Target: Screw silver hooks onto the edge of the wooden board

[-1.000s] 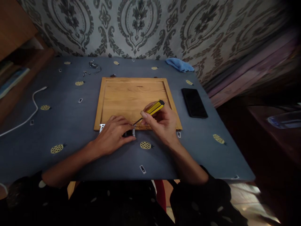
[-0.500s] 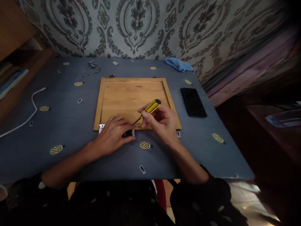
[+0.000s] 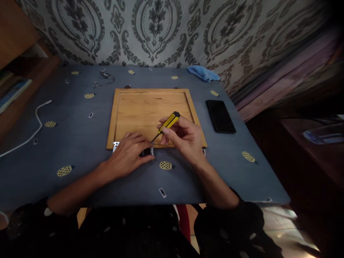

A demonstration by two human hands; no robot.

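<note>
A framed wooden panel (image 3: pixel 153 114) lies flat on the table. My right hand (image 3: pixel 188 139) grips a yellow-and-black screwdriver (image 3: pixel 169 122) between thumb and fingers. Its shaft slants down to the left, and the tip meets the panel's near edge beside my left fingertips. My left hand (image 3: pixel 129 154) is closed over a silver-and-dark metal fitting (image 3: pixel 147 152) at that edge, thumb below and fingers on top. A shiny plate end (image 3: pixel 115 145) of metal shows left of this hand; the middle is hidden under it. Small dark holes dot the edge right of the tip.
A black phone (image 3: pixel 220 116) lies right of the panel, and a blue cloth (image 3: pixel 203 73) sits at the back. Small metal pieces (image 3: pixel 105 75) are scattered at the back left. A white cable (image 3: pixel 40 122) crosses the left side. The patterned wall (image 3: pixel 118 46) rises behind the table.
The screwdriver's handle has shifted slightly left and up, with my right fingers moving along with it. My left hand and the panel keep their places.
</note>
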